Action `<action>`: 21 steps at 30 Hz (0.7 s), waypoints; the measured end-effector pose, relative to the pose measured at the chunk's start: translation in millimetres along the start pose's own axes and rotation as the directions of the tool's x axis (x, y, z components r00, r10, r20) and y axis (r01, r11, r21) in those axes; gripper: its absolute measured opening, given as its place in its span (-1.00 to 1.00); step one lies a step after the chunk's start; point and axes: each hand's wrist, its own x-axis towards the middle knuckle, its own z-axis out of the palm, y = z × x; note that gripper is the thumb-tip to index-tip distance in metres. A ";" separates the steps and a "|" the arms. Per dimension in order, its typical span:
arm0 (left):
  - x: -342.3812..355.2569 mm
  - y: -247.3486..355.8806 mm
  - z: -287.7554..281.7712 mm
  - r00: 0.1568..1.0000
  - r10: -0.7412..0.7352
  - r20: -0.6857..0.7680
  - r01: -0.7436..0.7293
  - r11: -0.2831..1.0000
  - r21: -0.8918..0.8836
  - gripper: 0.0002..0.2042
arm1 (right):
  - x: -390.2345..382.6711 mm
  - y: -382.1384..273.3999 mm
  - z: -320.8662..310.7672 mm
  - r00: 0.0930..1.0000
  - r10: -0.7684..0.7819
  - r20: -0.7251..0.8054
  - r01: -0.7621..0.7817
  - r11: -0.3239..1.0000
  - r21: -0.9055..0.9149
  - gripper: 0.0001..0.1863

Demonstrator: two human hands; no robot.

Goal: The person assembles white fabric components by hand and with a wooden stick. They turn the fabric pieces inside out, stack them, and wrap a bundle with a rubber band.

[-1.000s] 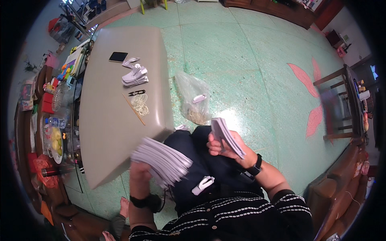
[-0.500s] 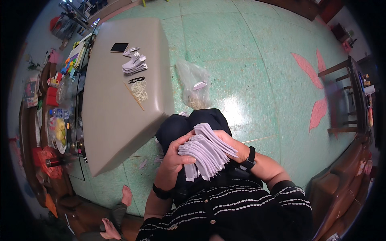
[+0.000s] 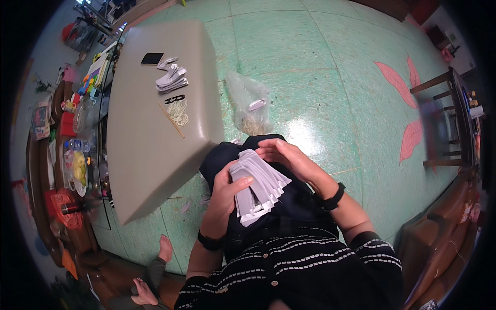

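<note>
Above my lap, a thick stack of folded pale lilac strips [image 3: 261, 183] fans out toward my body; whether they are cloth or paper I cannot tell. My left hand [image 3: 227, 188] is closed round its left side, thumb pressed on top. Close by the stack's far right edge is my right hand [image 3: 284, 155], its fingers stretched out and holding nothing. Whether its fingertips touch the strips is unclear.
To my left, a beige padded bench [image 3: 150, 150] bears another strip bundle [image 3: 172, 80], a phone [image 3: 152, 59], black thread snips [image 3: 174, 98], pale rubber bands [image 3: 179, 113] and a thin stick [image 3: 171, 120]. A clear plastic bag [image 3: 248, 98] lies on the floor. Someone's bare feet [image 3: 165, 248] show lower left.
My right hand has let go of the stack's right side and moved up and away, fingers now straightened. The strips sit closer together in my left hand.
</note>
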 end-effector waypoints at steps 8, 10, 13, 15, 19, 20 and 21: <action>1.5 -17.9 16.7 0.953 0.301 0.034 -0.293 0.891 0.347 -0.18 | -29.7 -0.7 60.0 0.959 -0.283 -0.032 0.165 0.645 -0.746 -0.19; -3.4 -16.3 23.3 0.949 0.311 0.049 -0.299 0.842 0.448 -0.24 | -29.9 1.6 61.6 0.959 -0.282 -0.002 0.183 0.627 -0.757 -0.17; -3.4 -14.7 17.9 0.942 0.320 0.097 -0.322 0.791 0.519 -0.28 | -28.7 3.9 60.9 0.957 -0.278 0.082 0.234 0.576 -0.783 -0.15; -0.4 -20.6 9.8 0.935 0.337 0.110 -0.339 0.764 0.549 -0.30 | -28.7 3.4 60.6 0.965 -0.242 0.101 0.223 0.556 -0.801 -0.15; 6.0 -26.4 4.1 0.947 0.313 0.066 -0.301 0.801 0.518 -0.32 | -21.7 -1.4 49.1 0.984 -0.139 0.113 0.178 0.664 -0.726 -0.15; 8.4 -25.5 4.1 0.958 0.284 0.045 -0.271 0.834 0.481 -0.32 | -18.7 -1.1 43.8 0.994 -0.090 0.065 0.110 0.720 -0.686 -0.17; 11.9 -27.3 2.2 0.961 0.275 0.007 -0.255 0.880 0.400 -0.33 | -17.1 3.4 40.0 0.998 -0.062 -0.015 0.039 0.775 -0.631 -0.22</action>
